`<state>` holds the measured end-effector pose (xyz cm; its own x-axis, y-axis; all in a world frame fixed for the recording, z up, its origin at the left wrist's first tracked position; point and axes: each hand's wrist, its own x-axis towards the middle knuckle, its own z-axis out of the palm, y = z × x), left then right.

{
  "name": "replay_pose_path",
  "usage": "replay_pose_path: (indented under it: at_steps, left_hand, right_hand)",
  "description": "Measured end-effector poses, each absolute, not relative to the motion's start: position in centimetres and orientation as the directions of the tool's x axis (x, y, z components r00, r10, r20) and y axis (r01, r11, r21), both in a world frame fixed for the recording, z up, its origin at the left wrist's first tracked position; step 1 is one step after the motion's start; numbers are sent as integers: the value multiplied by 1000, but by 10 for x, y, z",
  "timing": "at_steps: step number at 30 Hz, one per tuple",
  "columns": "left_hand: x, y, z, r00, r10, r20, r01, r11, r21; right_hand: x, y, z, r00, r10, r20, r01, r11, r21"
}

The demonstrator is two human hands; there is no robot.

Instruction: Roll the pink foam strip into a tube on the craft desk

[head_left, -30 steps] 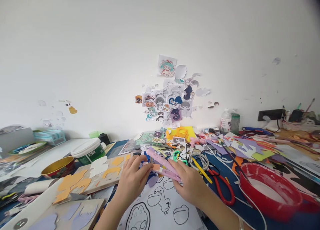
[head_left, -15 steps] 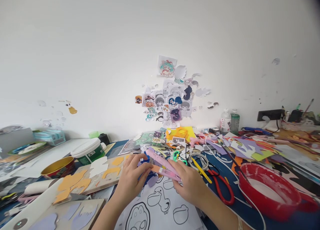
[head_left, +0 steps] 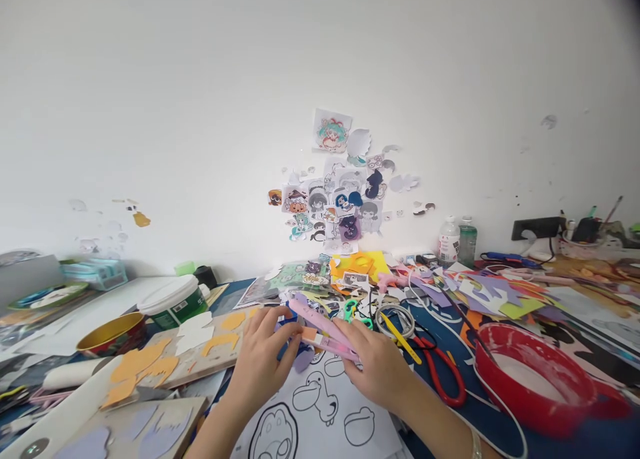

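While your right hand (head_left: 380, 372) grips the pink cutter (head_left: 323, 331) near the table's front edge, your left hand (head_left: 263, 366) pinches a small purple foam piece (head_left: 303, 359); it looks light and soft, so hold its edge.

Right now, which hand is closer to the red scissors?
Right. The right hand sits just beside the red scissors; the left hand is farther off, across the pink tool.

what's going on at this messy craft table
A person is working at a cluttered craft table. The right hand holds a pink tool, seemingly a craft knife, while the left hand pinches a small purple cutout at its tip. Below lies a printed sheet of duck outlines. Red scissors and a red basin sit to the right.
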<state>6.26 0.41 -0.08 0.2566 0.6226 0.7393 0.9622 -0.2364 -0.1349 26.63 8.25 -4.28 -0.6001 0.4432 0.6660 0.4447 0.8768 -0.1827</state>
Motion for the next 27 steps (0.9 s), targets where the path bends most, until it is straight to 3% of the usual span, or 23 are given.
replay_pose_path:
  at_steps: [7, 15, 22, 27]
  left_hand:
    - [61, 5, 3, 268, 620, 737, 957, -257, -132]
    - [50, -1, 9, 196, 481, 854, 967, -241, -87]
    - [30, 7, 0, 269, 602, 752, 963, -181, -199]
    - [38, 6, 2, 239, 614, 752, 970, -186, -156]
  right_hand:
    - [267, 80, -40, -603, 452, 658, 446, 874, -192]
    - [268, 88, -46, -582, 451, 677, 444, 873, -199]
    - [271, 90, -41, -626, 411, 663, 442, 887, -133]
    - [274, 89, -39, -665, 385, 640, 444, 893, -76]
